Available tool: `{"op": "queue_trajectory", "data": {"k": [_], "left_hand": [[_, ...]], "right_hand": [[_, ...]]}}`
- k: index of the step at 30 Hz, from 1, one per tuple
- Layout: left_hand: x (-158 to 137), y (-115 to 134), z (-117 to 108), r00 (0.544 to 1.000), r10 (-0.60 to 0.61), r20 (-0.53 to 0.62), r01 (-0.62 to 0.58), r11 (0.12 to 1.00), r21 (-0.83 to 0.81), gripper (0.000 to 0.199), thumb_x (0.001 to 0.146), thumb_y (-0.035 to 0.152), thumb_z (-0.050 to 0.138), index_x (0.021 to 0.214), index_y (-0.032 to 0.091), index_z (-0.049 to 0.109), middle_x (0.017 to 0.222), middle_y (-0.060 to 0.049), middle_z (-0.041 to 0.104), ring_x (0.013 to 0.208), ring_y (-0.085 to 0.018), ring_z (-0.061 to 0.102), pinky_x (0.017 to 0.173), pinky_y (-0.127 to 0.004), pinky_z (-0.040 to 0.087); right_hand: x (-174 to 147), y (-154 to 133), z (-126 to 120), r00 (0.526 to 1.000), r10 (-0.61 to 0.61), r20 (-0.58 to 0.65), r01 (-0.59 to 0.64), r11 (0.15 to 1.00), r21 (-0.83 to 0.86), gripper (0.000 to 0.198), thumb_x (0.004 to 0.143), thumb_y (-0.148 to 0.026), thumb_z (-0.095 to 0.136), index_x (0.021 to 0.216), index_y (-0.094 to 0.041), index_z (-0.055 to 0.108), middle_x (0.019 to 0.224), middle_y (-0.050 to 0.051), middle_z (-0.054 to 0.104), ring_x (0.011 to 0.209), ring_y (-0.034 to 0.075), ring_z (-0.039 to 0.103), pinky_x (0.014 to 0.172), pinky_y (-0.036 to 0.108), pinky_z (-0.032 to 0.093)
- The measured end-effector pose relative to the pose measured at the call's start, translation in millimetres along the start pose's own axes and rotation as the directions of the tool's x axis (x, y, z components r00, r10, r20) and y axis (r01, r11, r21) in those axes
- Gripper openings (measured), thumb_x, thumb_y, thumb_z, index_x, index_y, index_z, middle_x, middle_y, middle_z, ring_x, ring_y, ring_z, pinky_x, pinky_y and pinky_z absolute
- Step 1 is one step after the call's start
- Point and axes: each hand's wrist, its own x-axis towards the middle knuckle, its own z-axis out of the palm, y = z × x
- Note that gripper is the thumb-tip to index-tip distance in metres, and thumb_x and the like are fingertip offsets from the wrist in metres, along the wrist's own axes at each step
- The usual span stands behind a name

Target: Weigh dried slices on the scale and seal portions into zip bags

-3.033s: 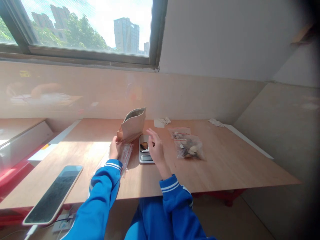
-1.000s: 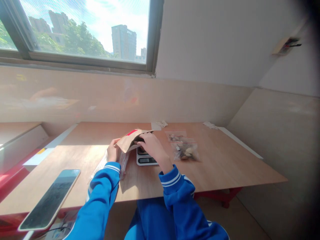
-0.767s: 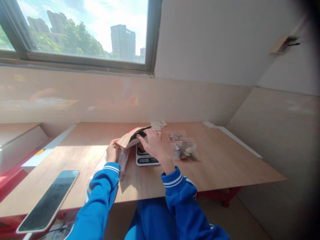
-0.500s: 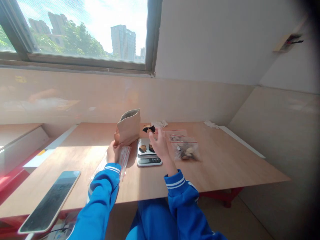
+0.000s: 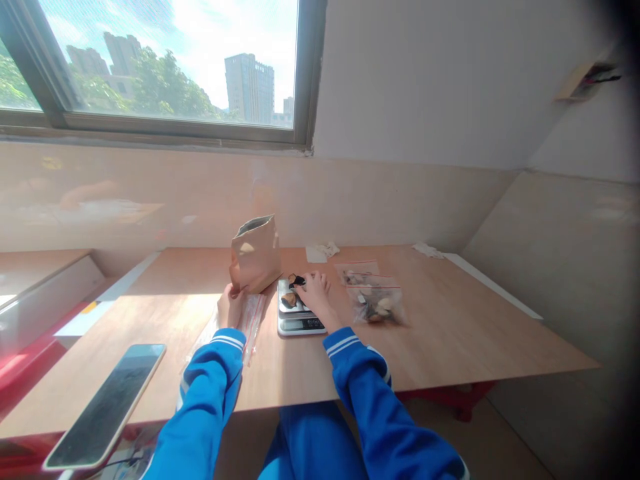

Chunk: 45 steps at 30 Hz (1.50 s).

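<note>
Tip and spill risk

Left hand (image 5: 231,307) grips paper bag (image 5: 257,257) by its lower corner; a tug could topple it; right hand (image 5: 317,293), grip unclear, touches dark piece (image 5: 297,281) on scale (image 5: 301,325) below; a bump could knock it off.

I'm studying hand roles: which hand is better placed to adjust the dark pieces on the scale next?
Probably the right hand: it is over the scale, beside the dark pieces; the left hand holds the paper bag.

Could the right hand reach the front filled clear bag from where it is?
Probably yes: the right hand, over the scale, is just left of the front bag, and nothing seems to stand between them.
</note>
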Motion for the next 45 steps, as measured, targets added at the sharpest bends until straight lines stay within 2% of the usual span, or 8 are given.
{"op": "queue_trajectory", "data": {"k": [4, 9, 14, 19, 22, 25, 30, 45], "left_hand": [[1, 0, 1, 1.0, -0.023, -0.004, 0.023, 1.0, -0.02, 0.042, 0.077, 0.048, 0.061, 0.107, 0.019, 0.061, 0.101, -0.01, 0.071, 0.093, -0.026, 0.066, 0.079, -0.031, 0.048], [2, -1, 2, 1.0, -0.009, -0.016, 0.009, 1.0, -0.02, 0.04, 0.076, 0.048, 0.062, 0.105, 0.02, 0.062, 0.099, -0.01, 0.071, 0.093, -0.027, 0.066, 0.078, -0.033, 0.048], [1, -3, 3, 1.0, 0.013, -0.008, -0.014, 1.0, -0.024, 0.039, 0.078, 0.048, 0.06, 0.104, 0.019, 0.061, 0.098, -0.01, 0.071, 0.091, -0.026, 0.066, 0.076, -0.032, 0.047], [1, -2, 2, 1.0, 0.018, 0.004, -0.018, 1.0, 0.007, 0.042, 0.08, 0.05, 0.058, 0.105, 0.017, 0.06, 0.099, -0.012, 0.071, 0.091, -0.027, 0.066, 0.076, -0.033, 0.046], [1, -1, 1, 1.0, 0.017, 0.012, -0.017, 0.999, 0.027, 0.043, 0.08, 0.049, 0.057, 0.106, 0.015, 0.06, 0.1, -0.013, 0.071, 0.092, -0.028, 0.065, 0.076, -0.033, 0.046], [0, 0, 1, 1.0, 0.027, 0.014, -0.027, 0.999, 0.031, 0.044, 0.081, 0.049, 0.057, 0.108, 0.015, 0.06, 0.101, -0.013, 0.07, 0.093, -0.028, 0.065, 0.077, -0.033, 0.045], [-2, 1, 1, 1.0, 0.024, 0.014, -0.024, 0.999, 0.024, 0.043, 0.081, 0.049, 0.058, 0.109, 0.017, 0.059, 0.101, -0.011, 0.07, 0.093, -0.026, 0.065, 0.077, -0.031, 0.045], [-2, 1, -1, 0.999, 0.022, 0.024, -0.024, 0.996, 0.082, 0.046, 0.081, 0.053, 0.054, 0.11, 0.017, 0.058, 0.101, -0.012, 0.07, 0.09, -0.026, 0.065, 0.073, -0.03, 0.045]], "right_hand": [[0, 5, 0, 1.0, -0.001, -0.022, 0.002, 0.999, 0.041, 0.027, 0.085, -0.024, 0.057, 0.111, -0.021, 0.063, 0.121, 0.013, 0.053, 0.114, 0.031, 0.042, 0.094, 0.042, 0.032], [-4, 9, 0, 0.999, -0.035, 0.028, 0.031, 0.99, 0.14, 0.031, 0.087, -0.024, 0.054, 0.116, -0.028, 0.064, 0.125, 0.008, 0.053, 0.116, 0.028, 0.042, 0.096, 0.042, 0.031], [-8, 10, 1, 0.998, -0.047, 0.047, 0.038, 0.983, 0.182, 0.036, 0.089, -0.024, 0.05, 0.122, -0.029, 0.062, 0.13, 0.009, 0.051, 0.119, 0.028, 0.042, 0.098, 0.044, 0.031], [-10, 24, 7, 0.99, 0.016, -0.137, 0.021, 0.964, 0.267, 0.033, 0.089, -0.021, 0.046, 0.116, -0.025, 0.064, 0.121, 0.01, 0.056, 0.113, 0.027, 0.046, 0.098, 0.044, 0.034], [-16, 46, 13, 0.956, 0.081, -0.281, 0.005, 0.956, 0.293, 0.031, 0.088, -0.018, 0.042, 0.104, -0.022, 0.068, 0.112, 0.009, 0.058, 0.108, 0.026, 0.048, 0.097, 0.043, 0.035], [-27, 72, 19, 0.931, 0.119, -0.345, -0.002, 0.947, 0.322, 0.032, 0.085, -0.012, 0.038, 0.093, -0.018, 0.068, 0.102, 0.01, 0.058, 0.1, 0.024, 0.051, 0.093, 0.04, 0.038], [-38, 92, 23, 0.931, 0.142, -0.335, -0.013, 0.933, 0.359, 0.031, 0.081, -0.01, 0.037, 0.084, -0.016, 0.067, 0.09, 0.01, 0.059, 0.088, 0.023, 0.054, 0.084, 0.036, 0.043], [-43, 89, 23, 0.943, 0.131, -0.305, 0.005, 0.913, 0.409, 0.031, 0.08, -0.011, 0.036, 0.082, -0.018, 0.066, 0.09, 0.009, 0.057, 0.089, 0.023, 0.054, 0.085, 0.037, 0.043]]}}
